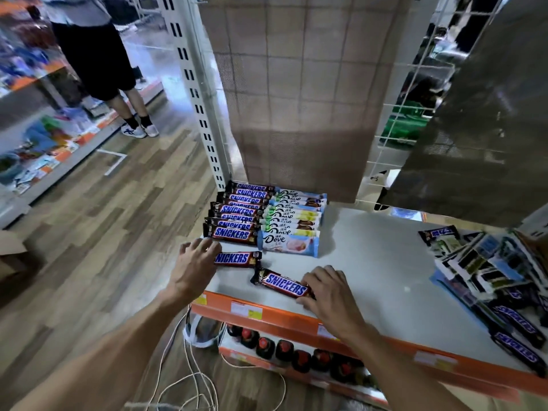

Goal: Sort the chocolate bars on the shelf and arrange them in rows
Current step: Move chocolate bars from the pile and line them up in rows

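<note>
On the white shelf [376, 262], a row of several Snickers bars [237, 212] runs back along the left edge, with a row of several Dove bars [292, 221] beside it. My left hand [195, 262] touches the left end of a loose Snickers bar [238, 258] lying just in front of the Snickers row. My right hand [329, 289] pinches the right end of a second Snickers bar [281, 282], which lies slanted near the shelf's front edge. An unsorted heap of Snickers and Dove bars [501, 289] sits at the far right.
The shelf has an orange front edge [296, 318] with price tags. Dark bottles with red caps [296, 354] stand on the shelf below. White cords [189, 375] lie on the wooden floor. A person [98, 60] stands in the aisle at the upper left.
</note>
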Demonstrator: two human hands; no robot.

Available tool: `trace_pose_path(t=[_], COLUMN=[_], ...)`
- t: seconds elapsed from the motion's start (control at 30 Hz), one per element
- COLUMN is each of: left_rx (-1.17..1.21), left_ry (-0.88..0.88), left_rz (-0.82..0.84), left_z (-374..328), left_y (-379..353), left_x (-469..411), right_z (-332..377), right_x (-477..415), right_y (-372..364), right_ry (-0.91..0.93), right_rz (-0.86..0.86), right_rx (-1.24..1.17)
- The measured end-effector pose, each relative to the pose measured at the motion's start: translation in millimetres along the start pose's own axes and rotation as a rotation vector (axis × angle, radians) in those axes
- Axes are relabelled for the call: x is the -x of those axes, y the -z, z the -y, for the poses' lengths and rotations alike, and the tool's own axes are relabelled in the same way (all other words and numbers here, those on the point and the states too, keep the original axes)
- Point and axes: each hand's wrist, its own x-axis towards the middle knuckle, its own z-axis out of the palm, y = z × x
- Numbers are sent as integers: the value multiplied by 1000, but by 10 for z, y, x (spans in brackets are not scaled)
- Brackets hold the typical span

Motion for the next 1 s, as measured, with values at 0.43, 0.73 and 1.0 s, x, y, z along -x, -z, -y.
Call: trace_pose_path(t=[0.43, 0.73, 1.0], left_rx=[29, 32, 110], left_ry=[-188, -228, -274], left_rz=[-86, -89, -73], left_z=[289, 334, 443], left_y=[-67, -60, -24], left_x=[-382, -503, -459], right_z=[508, 641, 720], right_x=[-620, -895, -1056], right_y=[-262, -353, -362], right_ry=[33, -4, -6], right_rz=[-52, -67, -59], right_rx=[31, 37, 75])
